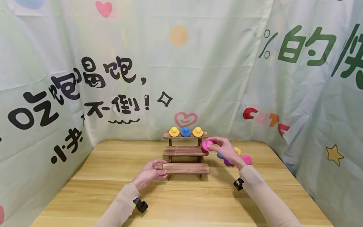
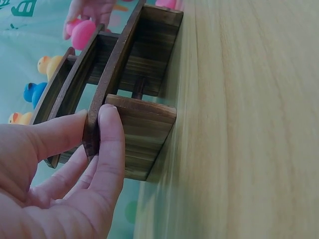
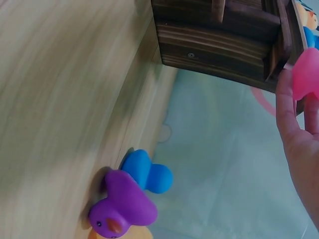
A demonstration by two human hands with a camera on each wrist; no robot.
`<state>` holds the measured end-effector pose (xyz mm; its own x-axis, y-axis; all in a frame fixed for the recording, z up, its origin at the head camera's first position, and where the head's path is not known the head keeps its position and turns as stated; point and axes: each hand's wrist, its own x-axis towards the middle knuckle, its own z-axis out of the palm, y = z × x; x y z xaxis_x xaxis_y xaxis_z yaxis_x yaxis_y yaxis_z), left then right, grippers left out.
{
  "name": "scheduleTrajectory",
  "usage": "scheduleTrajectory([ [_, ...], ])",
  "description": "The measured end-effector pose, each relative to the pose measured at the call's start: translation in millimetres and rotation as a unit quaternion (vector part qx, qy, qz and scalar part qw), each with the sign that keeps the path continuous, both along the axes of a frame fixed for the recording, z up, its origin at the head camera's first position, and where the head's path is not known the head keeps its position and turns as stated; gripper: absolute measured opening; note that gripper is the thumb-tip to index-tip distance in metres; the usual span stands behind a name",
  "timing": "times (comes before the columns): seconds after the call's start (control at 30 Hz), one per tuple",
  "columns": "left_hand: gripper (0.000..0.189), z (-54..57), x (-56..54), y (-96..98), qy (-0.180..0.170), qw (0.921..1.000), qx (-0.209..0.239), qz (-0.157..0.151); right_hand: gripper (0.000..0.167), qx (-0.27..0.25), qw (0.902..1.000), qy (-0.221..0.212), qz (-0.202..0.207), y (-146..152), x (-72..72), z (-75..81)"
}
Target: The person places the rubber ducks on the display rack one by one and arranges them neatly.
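A three-tier wooden stand (image 1: 185, 168) stands on the table, with two yellow rubber ducks (image 1: 174, 131) and a blue rubber duck (image 1: 185, 131) between them on its top tier. My left hand (image 1: 150, 174) pinches the left end of the lowest tier between thumb and fingers; the left wrist view shows the thumb on one face of the board (image 2: 107, 79). At the right end of the middle tier, my right hand (image 1: 224, 148) holds a pink rubber duck (image 1: 207, 145) by its fingertips. That pink duck (image 3: 306, 74) appears partly cut off in the right wrist view.
Right of the stand, partly behind my right forearm, lie more ducks: a purple duck (image 3: 124, 204), a blue duck (image 3: 147, 172), a yellow duck (image 1: 237, 151) and a pink duck (image 1: 246, 160). Printed curtains (image 1: 215, 78) hang around the wooden table (image 1: 122, 201).
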<state>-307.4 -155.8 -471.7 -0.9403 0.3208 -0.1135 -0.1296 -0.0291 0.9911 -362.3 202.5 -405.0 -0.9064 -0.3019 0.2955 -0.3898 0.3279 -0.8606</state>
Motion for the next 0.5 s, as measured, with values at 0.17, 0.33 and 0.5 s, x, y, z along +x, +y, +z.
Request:
scheduleTrajectory([
  [0.17,0.053,3.0,0.3,0.3,0.003,1.0,0.0,-0.004,0.037,-0.015,0.9998,0.007,0.006,-7.7,0.8,2.6],
  [0.33,0.052,3.8,1.8,0.1,0.003,1.0,-0.005,-0.005,0.036,-0.025,0.9994,0.003,0.023,-18.0,1.3,1.3],
  [0.5,0.052,3.0,2.1,-0.5,0.002,1.0,-0.004,-0.005,0.028,-0.018,0.9988,0.0,0.045,-25.9,3.7,2.1],
])
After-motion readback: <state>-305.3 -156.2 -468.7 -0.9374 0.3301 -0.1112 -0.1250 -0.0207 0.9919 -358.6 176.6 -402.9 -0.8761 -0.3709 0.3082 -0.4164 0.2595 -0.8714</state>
